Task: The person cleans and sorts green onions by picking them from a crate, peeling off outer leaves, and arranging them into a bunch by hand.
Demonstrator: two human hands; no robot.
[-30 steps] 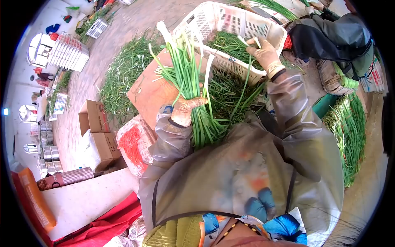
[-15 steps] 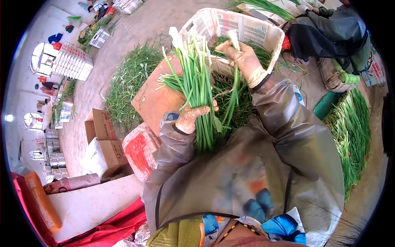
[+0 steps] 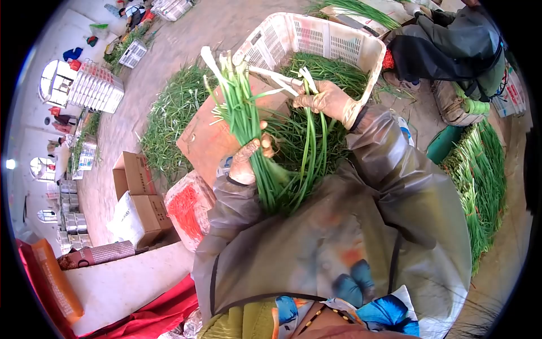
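Note:
My left hand (image 3: 248, 161), in a dirty glove, is closed around a thick bunch of green onions (image 3: 240, 107). Their white ends point up and away from me, and the leaves hang down to my apron. To the right, my right hand (image 3: 330, 101), gloved too, pinches a few separate green onion stalks (image 3: 311, 135) near their white ends. Those leaves droop towards my lap. Below both hands more loose greens (image 3: 322, 161) lie inside a white plastic crate (image 3: 333, 37). A brown board (image 3: 197, 133) sits behind my left hand.
Loose greens (image 3: 172, 118) are heaped on the floor at the left. Red ties (image 3: 187, 212) lie on a block beside my left arm, near a cardboard box (image 3: 144, 209). Tied bundles (image 3: 480, 186) stand at the right. A co-worker (image 3: 451, 48) sits at upper right.
The bunch in my left hand has tilted and shifted left. My right hand has come slightly lower and left, with its stalks now fanned out and drooping.

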